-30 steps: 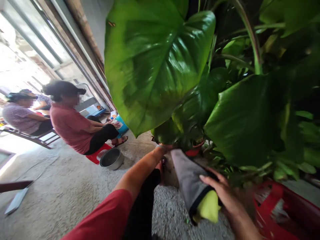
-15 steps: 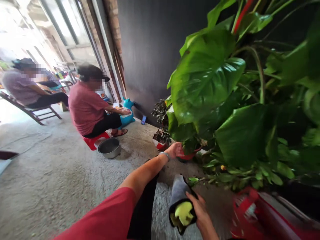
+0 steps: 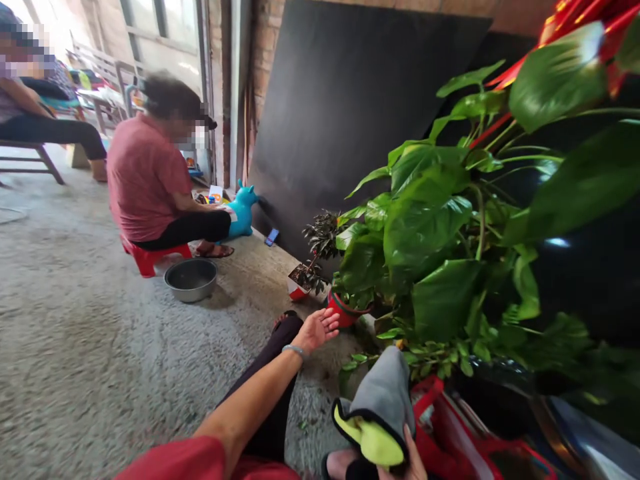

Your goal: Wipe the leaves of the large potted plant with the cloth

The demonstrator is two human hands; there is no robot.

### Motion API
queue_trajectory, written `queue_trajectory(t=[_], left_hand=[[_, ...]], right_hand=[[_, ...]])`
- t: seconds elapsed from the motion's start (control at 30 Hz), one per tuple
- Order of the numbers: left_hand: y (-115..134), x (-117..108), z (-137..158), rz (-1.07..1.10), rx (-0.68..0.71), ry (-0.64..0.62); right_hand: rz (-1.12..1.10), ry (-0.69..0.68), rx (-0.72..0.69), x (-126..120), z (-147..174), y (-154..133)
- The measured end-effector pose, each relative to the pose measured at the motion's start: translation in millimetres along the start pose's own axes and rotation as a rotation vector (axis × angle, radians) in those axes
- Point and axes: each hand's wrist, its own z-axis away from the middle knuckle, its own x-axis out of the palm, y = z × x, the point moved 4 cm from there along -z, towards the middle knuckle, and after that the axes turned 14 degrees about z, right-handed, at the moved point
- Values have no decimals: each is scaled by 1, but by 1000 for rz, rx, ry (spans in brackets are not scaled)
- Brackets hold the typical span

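My left hand [image 3: 320, 331] is stretched forward with the palm turned up and the fingers extended, holding nothing. Just beyond its fingertips stands a red plant pot [image 3: 345, 311], with a big leafy plant [image 3: 425, 227] rising behind and to the right of it. A bracelet circles my left wrist. Low in the view, my right hand [image 3: 413, 460] grips a folded cloth [image 3: 385, 393], grey outside, yellow-green inside, with black edging. Part of that hand is hidden behind the cloth and cut off by the frame's lower edge.
A person in a pink shirt [image 3: 145, 180] sits on a red stool [image 3: 145, 257] beside a grey metal basin [image 3: 191, 280] and a blue animal-shaped toy [image 3: 241, 212]. A small potted plant [image 3: 300, 279] stands by the dark panel [image 3: 340, 107]. Red bags [image 3: 450, 427] lie at lower right.
My left hand has drawn back from the leaves and pot, and its palm now faces up. The cloth in my right hand has shifted right and turned. The view has swung right.
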Motion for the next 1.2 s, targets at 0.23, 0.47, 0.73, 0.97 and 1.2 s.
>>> queue_trajectory(t=[0.23,0.47,0.73,0.97,1.2], left_hand=[[32,62,-25,-189,403,-18],[6,80,-47,-171,325,9],[-3,80,-44,-130,302,-21],[-19,83,-36,-158,281,-66],[-3,75,-41,-169,343,-57]], right_hand=[[106,278,-256,18,3,-103],[596,702,-807,46,-31,-256],[792,481,-596,31,-29,-200],[821,693,-748,57,-47,-263],[803,443,-492,29,-25,-196]])
